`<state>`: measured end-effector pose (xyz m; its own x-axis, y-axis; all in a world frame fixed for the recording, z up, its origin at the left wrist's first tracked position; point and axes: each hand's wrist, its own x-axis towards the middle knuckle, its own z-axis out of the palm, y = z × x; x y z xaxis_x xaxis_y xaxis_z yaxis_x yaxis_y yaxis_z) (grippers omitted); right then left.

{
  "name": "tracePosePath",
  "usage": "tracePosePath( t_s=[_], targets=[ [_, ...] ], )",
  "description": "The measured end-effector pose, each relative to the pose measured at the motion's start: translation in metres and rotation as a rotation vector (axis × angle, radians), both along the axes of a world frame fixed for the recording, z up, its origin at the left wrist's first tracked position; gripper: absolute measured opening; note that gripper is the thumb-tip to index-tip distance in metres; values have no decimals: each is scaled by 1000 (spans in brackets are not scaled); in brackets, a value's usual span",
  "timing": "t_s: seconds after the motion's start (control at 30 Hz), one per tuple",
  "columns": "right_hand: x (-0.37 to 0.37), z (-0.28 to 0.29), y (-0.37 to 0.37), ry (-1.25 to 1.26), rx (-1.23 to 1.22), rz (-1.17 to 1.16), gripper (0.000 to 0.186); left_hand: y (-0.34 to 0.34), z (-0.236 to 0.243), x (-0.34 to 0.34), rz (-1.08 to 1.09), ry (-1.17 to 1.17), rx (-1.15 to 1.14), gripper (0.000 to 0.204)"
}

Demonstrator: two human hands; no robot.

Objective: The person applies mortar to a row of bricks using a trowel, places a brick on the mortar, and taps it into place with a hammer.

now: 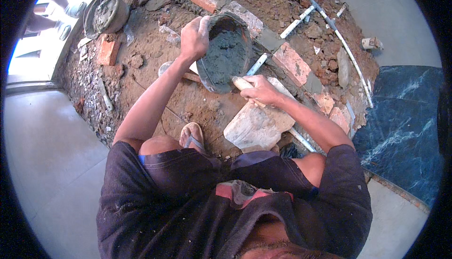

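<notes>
A round, dark bucket of wet grey mortar tilts in front of me. My left hand is closed round its left rim. Just below its right side, my right hand is wrapped round a pale wooden handle, whose rounded end reaches the bucket's edge. The rest of that tool is hidden by my hand. Under my right forearm lies a large, dusty, whitish slab-like piece. A row of red bricks with mortar between them runs diagonally beyond the bucket.
Another mortar-filled bucket stands at the far left, near a loose brick. White pipes cross the broken soil on the right. Dark marble-patterned tiles edge the right side. A person's feet show at the upper left.
</notes>
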<state>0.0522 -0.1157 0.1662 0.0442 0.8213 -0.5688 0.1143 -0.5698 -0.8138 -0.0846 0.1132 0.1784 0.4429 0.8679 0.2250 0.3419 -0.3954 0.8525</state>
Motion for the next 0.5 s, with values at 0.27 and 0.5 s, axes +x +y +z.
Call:
tracePosePath(
  t_s=[0.27,0.5],
  targets=[
    [43,30,7,-1326,403,300,34,26,-11,-15,2,-110,-66,43],
    [40,47,-5,-911,13,256,42,25,-11,-9,-3,-5,-21,43]
  ],
)
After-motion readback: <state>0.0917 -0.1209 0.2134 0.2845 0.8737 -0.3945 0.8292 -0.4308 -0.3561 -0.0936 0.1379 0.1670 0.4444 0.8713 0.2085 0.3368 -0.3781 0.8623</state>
